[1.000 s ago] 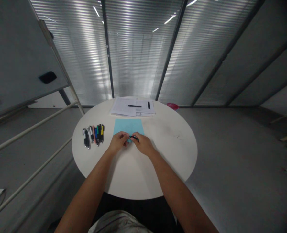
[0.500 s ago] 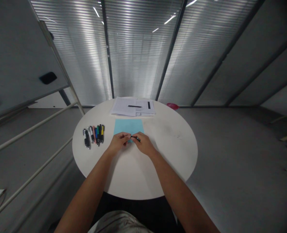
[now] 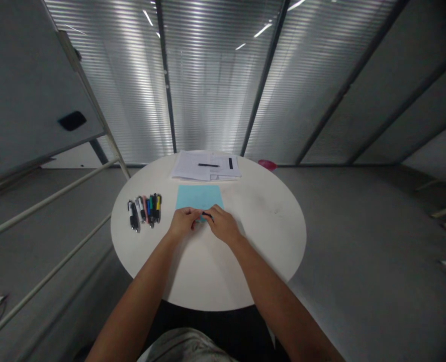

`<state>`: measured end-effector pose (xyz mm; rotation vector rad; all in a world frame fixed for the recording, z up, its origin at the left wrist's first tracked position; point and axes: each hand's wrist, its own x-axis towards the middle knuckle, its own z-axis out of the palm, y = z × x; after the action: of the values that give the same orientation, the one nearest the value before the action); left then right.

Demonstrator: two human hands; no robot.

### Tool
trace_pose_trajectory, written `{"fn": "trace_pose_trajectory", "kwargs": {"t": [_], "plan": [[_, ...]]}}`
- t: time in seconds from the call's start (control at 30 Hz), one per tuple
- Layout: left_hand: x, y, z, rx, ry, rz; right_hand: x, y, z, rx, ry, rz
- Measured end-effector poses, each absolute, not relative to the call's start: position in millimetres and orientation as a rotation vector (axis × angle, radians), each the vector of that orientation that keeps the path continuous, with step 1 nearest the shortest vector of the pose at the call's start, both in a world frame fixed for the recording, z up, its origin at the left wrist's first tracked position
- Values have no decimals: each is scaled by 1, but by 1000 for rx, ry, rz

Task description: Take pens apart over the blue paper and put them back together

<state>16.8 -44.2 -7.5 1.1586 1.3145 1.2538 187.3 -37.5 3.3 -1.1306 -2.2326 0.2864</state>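
My left hand (image 3: 185, 219) is closed in a pinch over the lower part of a light blue sheet (image 3: 199, 196). What it grips is too small to make out. Close beside it, my right hand (image 3: 224, 221) pinches a slim black pen-like piece (image 3: 207, 214) between thumb and fingers. The fingertips of both hands nearly meet, and they hide most of what lies between them. To the left, a row of several pens (image 3: 151, 208) in black, white, pink, blue, green and yellow lies on the white round table (image 3: 271, 241).
Toward the table's far edge lies a stack of printed papers (image 3: 190, 163) with a black pen (image 3: 208, 165) on top. A pink object (image 3: 267, 165) shows beyond that edge. At left stands a whiteboard (image 3: 26, 75) on a metal frame. Blinds (image 3: 215, 90) cover the glass wall ahead.
The black piece in my right hand has turned and shifted slightly; its end no longer sticks out past the fingers to the right. My left hand stays nearly in place.
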Motion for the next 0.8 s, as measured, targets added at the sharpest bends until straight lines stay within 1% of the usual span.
{"fn": "trace_pose_trajectory", "kwargs": {"t": [0.1,0.2,0.37,0.5,0.67,0.8], "plan": [[15,-44,-8,1138,1283,1284,184,-40,4,-1139,-2234,243],[14,-46,-6,1109,1166,1295,184,-38,0,-1055,-2132,358],[14,-49,-4,1200,1110,1212,188,-34,-2,-972,-2094,530],[14,-49,-3,1181,1056,1223,187,-36,-1,-941,-2080,522],[14,-49,-1,1106,1094,1259,187,-33,-3,-1038,-1989,546],[13,-49,1,1065,1096,1291,193,-30,-1,-1005,-2040,525]]}}
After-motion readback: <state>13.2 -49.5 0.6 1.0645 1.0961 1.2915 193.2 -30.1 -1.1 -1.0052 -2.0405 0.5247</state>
